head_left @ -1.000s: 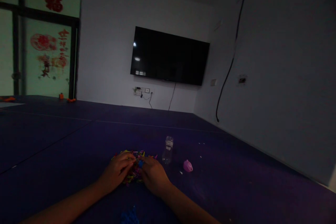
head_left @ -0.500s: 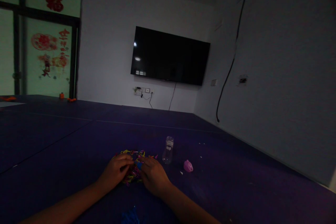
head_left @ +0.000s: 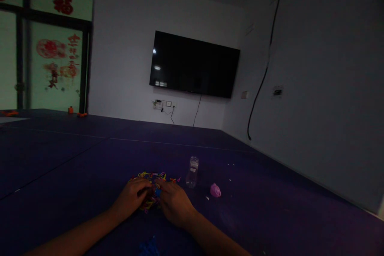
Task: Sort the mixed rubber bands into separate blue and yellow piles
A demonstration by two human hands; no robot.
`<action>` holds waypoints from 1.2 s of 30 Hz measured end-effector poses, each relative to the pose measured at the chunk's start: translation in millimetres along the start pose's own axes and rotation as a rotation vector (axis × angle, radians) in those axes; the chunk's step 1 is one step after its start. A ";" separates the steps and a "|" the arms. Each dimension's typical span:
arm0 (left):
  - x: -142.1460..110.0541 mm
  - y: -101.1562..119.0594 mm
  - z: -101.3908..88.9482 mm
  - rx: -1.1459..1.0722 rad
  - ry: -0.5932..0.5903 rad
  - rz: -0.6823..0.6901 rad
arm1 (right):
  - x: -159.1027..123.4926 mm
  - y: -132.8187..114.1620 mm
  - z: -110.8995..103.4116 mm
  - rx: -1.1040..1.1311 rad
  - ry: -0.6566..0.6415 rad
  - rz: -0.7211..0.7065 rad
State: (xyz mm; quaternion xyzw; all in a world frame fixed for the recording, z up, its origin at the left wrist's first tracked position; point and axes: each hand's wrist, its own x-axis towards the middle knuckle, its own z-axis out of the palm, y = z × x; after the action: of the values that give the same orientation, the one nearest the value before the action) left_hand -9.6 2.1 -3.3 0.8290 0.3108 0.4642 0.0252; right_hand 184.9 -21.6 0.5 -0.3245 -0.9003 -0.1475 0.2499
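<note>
A pile of small loop-ended pieces [head_left: 146, 209] in yellow, pink, red and other colours lies on the dark purple surface [head_left: 90, 176]. My left hand [head_left: 132, 198] rests over the pile's left side, fingers curled and thumb near the index finger; whatever is in its fingertips is too small to make out. Over the right side, my right hand [head_left: 175, 202] is closed, with a small blue bunch [head_left: 157, 192] at its fingertips, between the two hands. A separate blue heap [head_left: 149, 247] shows at the bottom edge, nearer to me.
Right of the pile stands a clear plastic bottle [head_left: 192, 172] without a cap. A pink lid-like piece [head_left: 215, 190] lies beyond it, among white scraps [head_left: 207, 198]. Orange objects [head_left: 70, 110] sit at the far left edge. A television [head_left: 195, 64] hangs on the far wall.
The blue bunch at my right fingertips has shifted slightly left and toward me. My fingers have moved a little over the pile; bottle and pink piece stay put.
</note>
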 end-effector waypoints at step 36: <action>-0.2 10.1 -3.4 0.010 0.004 -0.005 | 1.9 -3.4 -3.4 -0.010 -0.030 -0.017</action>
State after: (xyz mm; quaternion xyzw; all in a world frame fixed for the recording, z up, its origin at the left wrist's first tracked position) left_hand -7.3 -7.0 1.9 0.8275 0.3152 0.4642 0.0215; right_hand 182.6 -24.7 4.1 -0.3205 -0.9059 -0.1493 0.2333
